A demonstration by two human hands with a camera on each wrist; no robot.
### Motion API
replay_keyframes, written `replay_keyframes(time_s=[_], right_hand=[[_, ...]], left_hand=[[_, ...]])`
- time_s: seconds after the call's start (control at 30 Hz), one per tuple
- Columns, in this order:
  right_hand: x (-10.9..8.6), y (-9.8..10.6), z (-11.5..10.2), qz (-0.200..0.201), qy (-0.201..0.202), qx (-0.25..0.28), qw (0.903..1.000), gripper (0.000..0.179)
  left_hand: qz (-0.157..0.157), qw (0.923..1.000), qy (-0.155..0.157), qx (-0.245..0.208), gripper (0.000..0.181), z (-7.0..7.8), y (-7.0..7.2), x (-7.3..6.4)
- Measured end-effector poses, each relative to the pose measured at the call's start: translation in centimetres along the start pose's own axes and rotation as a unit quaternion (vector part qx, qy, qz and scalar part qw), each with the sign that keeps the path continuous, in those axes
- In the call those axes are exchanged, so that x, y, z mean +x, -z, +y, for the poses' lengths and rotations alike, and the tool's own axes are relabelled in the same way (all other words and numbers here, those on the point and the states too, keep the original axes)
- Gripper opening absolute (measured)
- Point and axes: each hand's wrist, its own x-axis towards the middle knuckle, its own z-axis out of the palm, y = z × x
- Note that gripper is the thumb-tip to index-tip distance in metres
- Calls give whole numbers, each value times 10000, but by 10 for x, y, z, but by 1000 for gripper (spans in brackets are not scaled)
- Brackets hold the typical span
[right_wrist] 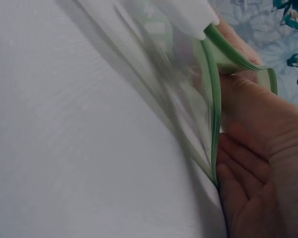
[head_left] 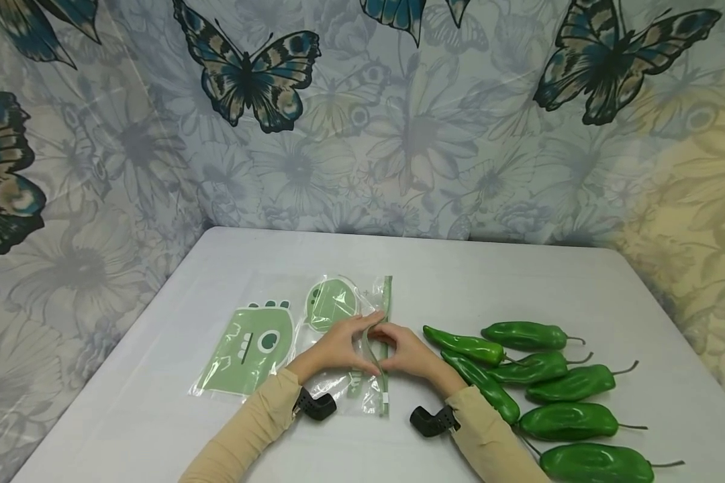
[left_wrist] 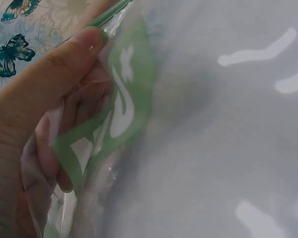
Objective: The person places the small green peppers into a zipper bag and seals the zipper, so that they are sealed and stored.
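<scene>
A clear zip bag (head_left: 332, 305) with a green cartoon print and a green zip edge lies on the table. My left hand (head_left: 340, 343) pinches its zip edge; in the left wrist view the thumb (left_wrist: 74, 57) lies against the plastic, with the fingers seen through it. From the other side my right hand (head_left: 412, 350) holds the same edge, and the green zip strip (right_wrist: 214, 109) bows apart there, leaving a gap. A white slider (right_wrist: 188, 17) sits on the strip in the right wrist view. Beside it, a second zip bag (head_left: 254, 349) with a one-eyed monster print lies flat.
Several green peppers (head_left: 570, 421) with thin stems lie on the right of the white table (head_left: 459, 268), close to my right forearm. One pepper (head_left: 483, 387) is partly beside the sleeve. Behind the table hangs a butterfly-patterned cloth (head_left: 417, 134).
</scene>
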Motion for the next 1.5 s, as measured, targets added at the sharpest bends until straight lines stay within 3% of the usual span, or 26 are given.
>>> replay_keyframes(time_s=[0.2,0.33,0.57,0.73,0.97,1.17,1.27,1.5], right_hand=[[11,0,-2,68,-227,-583,9980,61],[19,1,-7,5,-564,-840,9949,72],[32,12,-15,-176,-1237,-471,9910,79],[39,20,-10,-64,-1524,-498,9870,71],[37,20,2,-66,-909,-191,9957,72],[29,21,-23,75,-525,142,9985,67],[26,21,-29,146,-501,268,9983,66],[22,18,-3,351,-641,-89,9973,71]], left_hand=[[328,9972,165,-659,91,-2,4,-2],[666,9940,194,-851,84,-4,9,-4],[982,9898,-124,-1029,77,-2,16,-6],[971,9886,-34,-1150,75,3,22,-6],[1098,9855,-89,-1286,70,29,46,-9],[1306,9833,-145,-1263,70,32,53,-9],[1455,9793,-385,-1356,68,30,54,-10],[1840,9715,-771,-1279,62,29,57,-9]])
